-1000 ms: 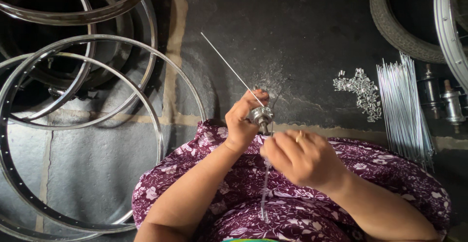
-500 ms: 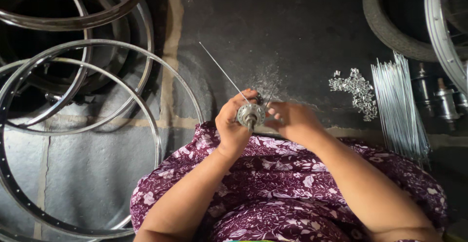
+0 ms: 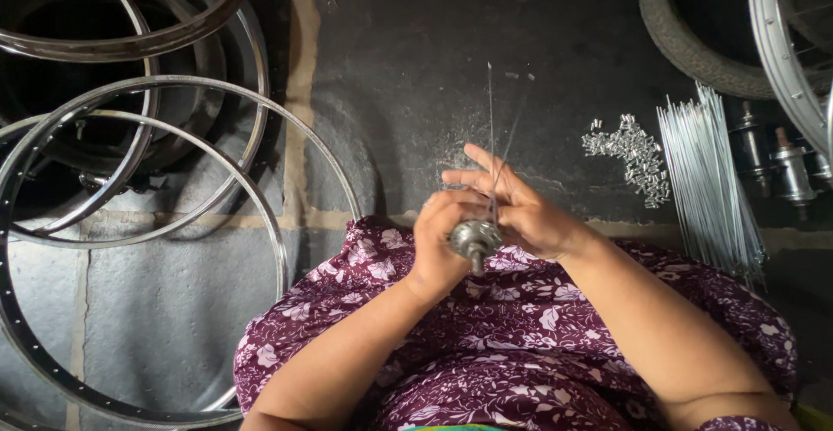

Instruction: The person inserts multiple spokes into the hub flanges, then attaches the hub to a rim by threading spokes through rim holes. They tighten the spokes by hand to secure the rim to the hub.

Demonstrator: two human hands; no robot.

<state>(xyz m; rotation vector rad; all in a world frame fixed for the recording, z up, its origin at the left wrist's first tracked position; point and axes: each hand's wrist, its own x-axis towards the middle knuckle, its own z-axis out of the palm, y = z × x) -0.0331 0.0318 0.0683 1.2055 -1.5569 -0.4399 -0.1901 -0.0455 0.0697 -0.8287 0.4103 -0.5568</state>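
My left hand (image 3: 441,238) grips a small silver wheel hub (image 3: 475,240) above my lap, which is covered in purple floral cloth (image 3: 521,327). My right hand (image 3: 519,205) rests against the far side of the hub with its fingers spread. Thin metal spokes (image 3: 491,136) rise from the hub between my hands and point away from me. I cannot tell whether the right fingers pinch a spoke.
Several bare wheel rims (image 3: 165,136) lie stacked on the floor at the left. A bundle of loose spokes (image 3: 707,179) and a heap of small nipples (image 3: 629,149) lie at the right, beside spare hubs (image 3: 777,166), a tyre (image 3: 685,40) and a spoked wheel (image 3: 785,58).
The spoke that slanted up to the left now stands nearly straight away from me. My right hand has moved up from my lap to the hub.
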